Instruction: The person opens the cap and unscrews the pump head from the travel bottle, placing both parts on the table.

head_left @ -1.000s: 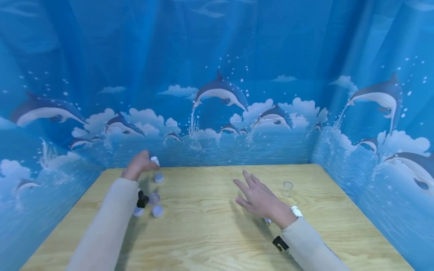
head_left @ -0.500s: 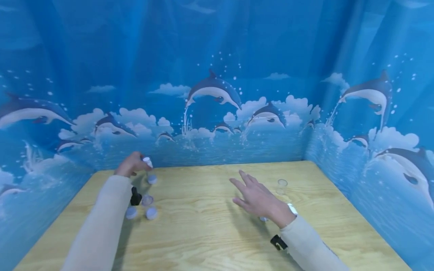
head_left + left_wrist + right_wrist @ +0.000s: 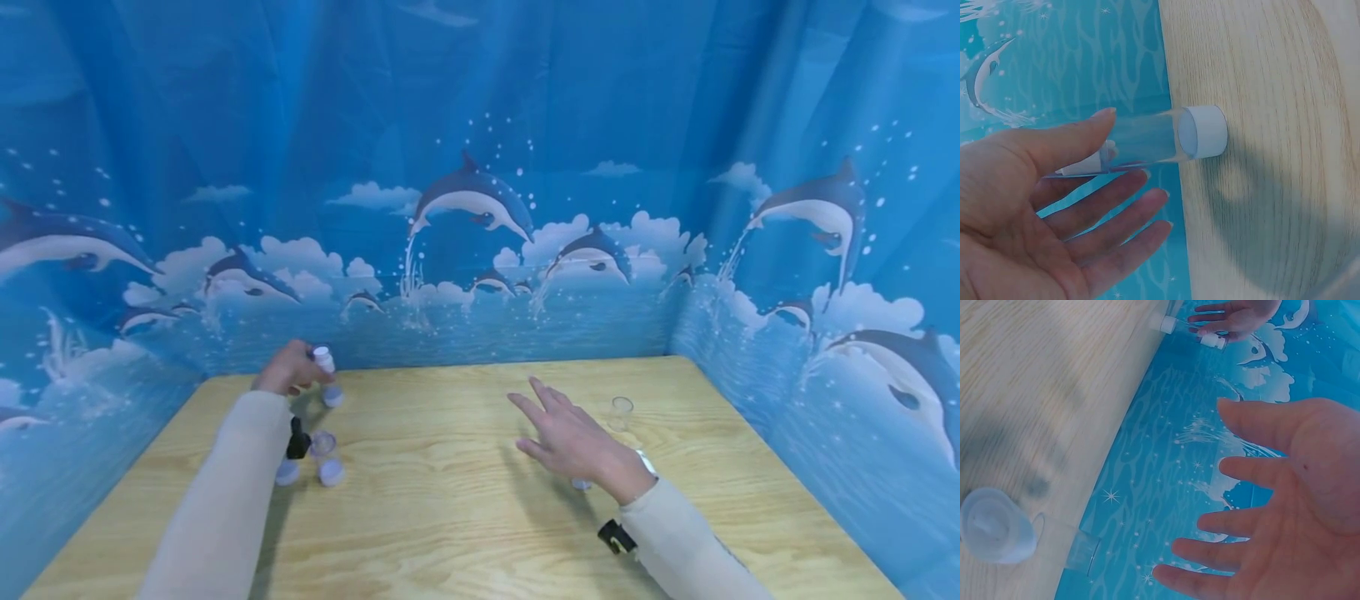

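Note:
At the table's far left my left hand (image 3: 288, 367) pinches the upper part of a clear tube (image 3: 1144, 137) between thumb and forefinger; the other fingers are loosely extended. The tube's white base (image 3: 1209, 131) is close over the wood. A white piece (image 3: 323, 358) shows at its upper end, partly hidden by the thumb. Over the right half of the table hovers my right hand (image 3: 577, 437), fingers spread and holding nothing. Close beyond it a clear tube (image 3: 621, 412) stands with its rim up. A white-capped container (image 3: 996, 526) shows below this hand in the right wrist view.
Nearer than the left hand, a clear round container (image 3: 323, 442) and two white-lidded pieces, one white piece (image 3: 332, 473) and another (image 3: 287, 472), sit by the left forearm. A blue dolphin curtain (image 3: 480, 250) closes off the table (image 3: 450, 517) at the back and sides.
The head view has turned slightly to the right. My left hand keeps its hold on the tube, and the white piece at its top looks more upright. The right hand hovers in nearly the same place.

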`<state>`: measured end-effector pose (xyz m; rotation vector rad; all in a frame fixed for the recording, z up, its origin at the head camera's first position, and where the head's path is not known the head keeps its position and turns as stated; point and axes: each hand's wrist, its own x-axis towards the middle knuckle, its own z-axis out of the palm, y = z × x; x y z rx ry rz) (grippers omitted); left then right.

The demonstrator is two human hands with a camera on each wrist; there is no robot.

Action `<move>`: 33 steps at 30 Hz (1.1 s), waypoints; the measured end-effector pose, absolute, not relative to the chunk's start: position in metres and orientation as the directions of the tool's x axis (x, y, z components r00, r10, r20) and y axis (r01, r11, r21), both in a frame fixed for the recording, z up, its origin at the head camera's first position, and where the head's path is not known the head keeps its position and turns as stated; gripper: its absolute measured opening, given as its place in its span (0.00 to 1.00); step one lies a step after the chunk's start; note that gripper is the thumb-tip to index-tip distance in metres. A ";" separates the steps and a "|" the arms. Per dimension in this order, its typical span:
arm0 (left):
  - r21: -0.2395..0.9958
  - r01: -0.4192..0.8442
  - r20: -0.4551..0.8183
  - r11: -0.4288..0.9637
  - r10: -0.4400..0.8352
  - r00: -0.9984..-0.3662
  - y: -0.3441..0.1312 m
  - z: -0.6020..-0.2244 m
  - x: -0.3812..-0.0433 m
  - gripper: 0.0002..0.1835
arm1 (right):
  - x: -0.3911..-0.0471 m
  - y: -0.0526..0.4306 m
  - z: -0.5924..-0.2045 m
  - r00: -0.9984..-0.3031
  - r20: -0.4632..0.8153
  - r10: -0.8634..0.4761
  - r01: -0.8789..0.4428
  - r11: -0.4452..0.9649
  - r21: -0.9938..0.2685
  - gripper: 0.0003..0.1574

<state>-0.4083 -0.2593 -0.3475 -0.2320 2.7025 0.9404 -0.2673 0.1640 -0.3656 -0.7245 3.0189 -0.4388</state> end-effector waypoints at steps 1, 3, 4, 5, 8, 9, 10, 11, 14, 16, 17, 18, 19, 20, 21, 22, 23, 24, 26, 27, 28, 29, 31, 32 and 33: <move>0.576 -0.236 -0.298 0.782 -0.068 -0.952 -0.259 -0.347 -0.407 0.41 | -0.267 0.164 -0.365 -0.892 0.060 -0.449 -0.447 0.852 -0.272 0.41; 0.568 -0.227 -0.284 0.791 -0.071 -0.956 -0.259 -0.345 -0.404 0.41 | -0.267 0.165 -0.365 -0.888 0.066 -0.455 -0.455 0.849 -0.270 0.42; 0.567 -0.221 -0.275 0.794 -0.070 -0.959 -0.259 -0.344 -0.402 0.40 | -0.267 0.165 -0.365 -0.887 0.069 -0.456 -0.457 0.848 -0.268 0.42; 0.569 -0.209 -0.264 0.795 -0.064 -0.962 -0.258 -0.342 -0.400 0.40 | -0.267 0.166 -0.365 -0.885 0.077 -0.459 -0.462 0.846 -0.268 0.42; 0.581 -0.166 -0.221 0.796 -0.042 -0.974 -0.257 -0.336 -0.396 0.37 | -0.266 0.168 -0.364 -0.881 0.094 -0.464 -0.471 0.841 -0.266 0.42; 0.587 -0.151 -0.204 0.795 -0.036 -0.978 -0.257 -0.333 -0.395 0.35 | -0.266 0.169 -0.364 -0.880 0.097 -0.466 -0.474 0.839 -0.267 0.42; 0.588 -0.137 -0.188 0.797 -0.030 -0.982 -0.256 -0.329 -0.394 0.33 | -0.266 0.169 -0.363 -0.880 0.097 -0.465 -0.473 0.839 -0.269 0.42; 0.590 -0.122 -0.171 0.798 -0.024 -0.985 -0.256 -0.326 -0.393 0.32 | -0.266 0.170 -0.363 -0.878 0.099 -0.468 -0.476 0.837 -0.270 0.42; 0.599 -0.081 -0.134 0.797 0.000 -0.991 -0.255 -0.314 -0.390 0.29 | -0.266 0.171 -0.362 -0.878 0.092 -0.469 -0.475 0.835 -0.277 0.43; 0.604 -0.058 -0.117 0.795 0.016 -0.993 -0.256 -0.307 -0.388 0.27 | -0.266 0.172 -0.361 -0.879 0.090 -0.468 -0.473 0.834 -0.285 0.43; 0.607 -0.044 -0.108 0.793 0.027 -0.994 -0.256 -0.304 -0.387 0.26 | -0.266 0.172 -0.360 -0.879 0.091 -0.468 -0.473 0.833 -0.286 0.43; 0.608 -0.027 -0.096 0.793 0.039 -0.995 -0.257 -0.302 -0.385 0.24 | -0.266 0.173 -0.359 -0.881 0.090 -0.465 -0.470 0.833 -0.292 0.43; 0.608 -0.011 -0.083 0.794 0.050 -0.995 -0.258 -0.299 -0.384 0.22 | -0.266 0.173 -0.358 -0.881 0.091 -0.464 -0.469 0.833 -0.292 0.43; 0.608 0.005 -0.072 0.794 0.061 -0.995 -0.258 -0.297 -0.383 0.20 | -0.266 0.173 -0.358 -0.882 0.092 -0.463 -0.468 0.834 -0.292 0.43; 0.608 0.021 -0.058 0.793 0.070 -0.996 -0.259 -0.295 -0.381 0.18 | -0.266 0.174 -0.357 -0.882 0.094 -0.463 -0.469 0.834 -0.291 0.43; 0.610 0.035 -0.042 0.792 0.077 -0.996 -0.259 -0.293 -0.379 0.17 | -0.266 0.175 -0.356 -0.882 0.095 -0.462 -0.469 0.835 -0.287 0.44; 0.612 0.054 -0.022 0.789 0.086 -0.996 -0.259 -0.292 -0.378 0.17 | -0.265 0.175 -0.355 -0.882 0.098 -0.461 -0.469 0.836 -0.286 0.44; 0.616 0.073 0.000 0.784 0.092 -0.996 -0.258 -0.291 -0.375 0.18 | -0.265 0.176 -0.354 -0.883 0.096 -0.459 -0.466 0.837 -0.286 0.43; 0.636 0.101 0.037 0.765 0.100 -0.994 -0.257 -0.289 -0.371 0.22 | -0.265 0.177 -0.353 -0.883 0.097 -0.460 -0.468 0.837 -0.283 0.43; 0.646 0.116 0.059 0.754 0.103 -0.993 -0.256 -0.288 -0.368 0.24 | -0.264 0.177 -0.352 -0.882 0.097 -0.461 -0.468 0.837 -0.283 0.43; 0.654 0.133 0.081 0.745 0.106 -0.991 -0.255 -0.288 -0.366 0.27 | -0.264 0.178 -0.352 -0.882 0.096 -0.460 -0.468 0.837 -0.284 0.43; 0.655 0.151 0.102 0.740 0.112 -0.988 -0.254 -0.288 -0.363 0.29 | -0.264 0.178 -0.351 -0.882 0.094 -0.461 -0.468 0.836 -0.286 0.43; 0.651 0.170 0.122 0.740 0.118 -0.985 -0.250 -0.287 -0.356 0.32 | -0.264 0.178 -0.351 -0.880 0.089 -0.466 -0.470 0.833 -0.291 0.43; 0.643 0.183 0.132 0.743 0.128 -0.983 -0.249 -0.287 -0.353 0.32 | -0.264 0.178 -0.351 -0.882 0.081 -0.464 -0.465 0.834 -0.298 0.43; 0.635 0.198 0.138 0.747 0.142 -0.980 -0.247 -0.287 -0.350 0.32 | -0.264 0.178 -0.351 -0.882 0.077 -0.465 -0.465 0.833 -0.301 0.42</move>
